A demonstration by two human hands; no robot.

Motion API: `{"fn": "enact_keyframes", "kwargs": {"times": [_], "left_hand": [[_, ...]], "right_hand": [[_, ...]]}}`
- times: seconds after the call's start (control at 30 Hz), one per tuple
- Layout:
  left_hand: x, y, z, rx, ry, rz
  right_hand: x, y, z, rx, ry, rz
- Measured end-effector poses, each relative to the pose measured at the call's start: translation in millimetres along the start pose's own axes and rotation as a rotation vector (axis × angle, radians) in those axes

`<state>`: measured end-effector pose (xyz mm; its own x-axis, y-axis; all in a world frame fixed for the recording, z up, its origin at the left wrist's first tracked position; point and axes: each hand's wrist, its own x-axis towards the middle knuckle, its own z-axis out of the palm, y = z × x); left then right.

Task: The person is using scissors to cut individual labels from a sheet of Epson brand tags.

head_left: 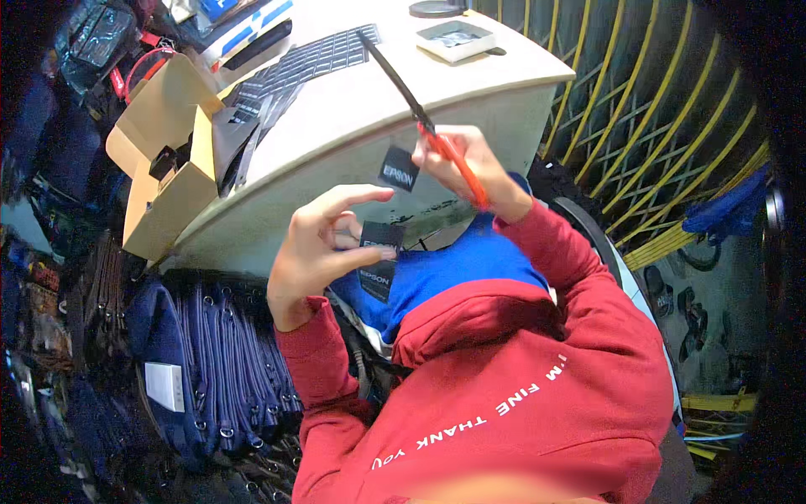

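A: Fig. 1, hands first. L hand, in a red sleeve, is raised in front of the chest; thumb and fingers pinch a strip of black woven labels w/ white print; index finger points out straight above the strip.

B: And the R hand?

A: Closed around the orange handles of a pair of scissors; dark blades angle up and away over the table; can't tell whether the blades are parted. One cut label sits just beside the R fingers, apart from the strip; whether it's held or loose I can't tell.

B: Behind the hands?

A: Pale table w/ rounded edge; on it a long black sheet of labels and, far end, a small shallow box. An open cardboard box w/ dark items hangs off the table's left corner.

B: Lower down?

A: Blue cloth on the lap, under the strip; stacked navy bags w/ metal rings at lower left; yellow lattice at right.
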<state>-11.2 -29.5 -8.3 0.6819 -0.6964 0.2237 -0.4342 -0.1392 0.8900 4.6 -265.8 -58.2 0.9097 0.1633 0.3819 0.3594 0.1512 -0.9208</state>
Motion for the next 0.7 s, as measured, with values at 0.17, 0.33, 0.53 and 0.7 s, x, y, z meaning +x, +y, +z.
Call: {"fn": "enact_keyframes", "kwargs": {"times": [0.17,0.33,0.53,0.7], "left_hand": [[-4,1,-4,-0.027,0.050,-0.020],[-5,4,-5,-0.036,0.019,-0.013],[-9,-1,-11,-0.066,0.044,0.001],[-3,-6,-11,-0.054,0.211,0.076]], "right_hand": [[93,20,-84,-0.354,0.313,-0.285],[182,37,-185,-0.891,0.834,-0.289],[184,51,-185,-0.871,1.003,-0.136],[122,54,-107,-0.418,0.442,-0.219]]}}
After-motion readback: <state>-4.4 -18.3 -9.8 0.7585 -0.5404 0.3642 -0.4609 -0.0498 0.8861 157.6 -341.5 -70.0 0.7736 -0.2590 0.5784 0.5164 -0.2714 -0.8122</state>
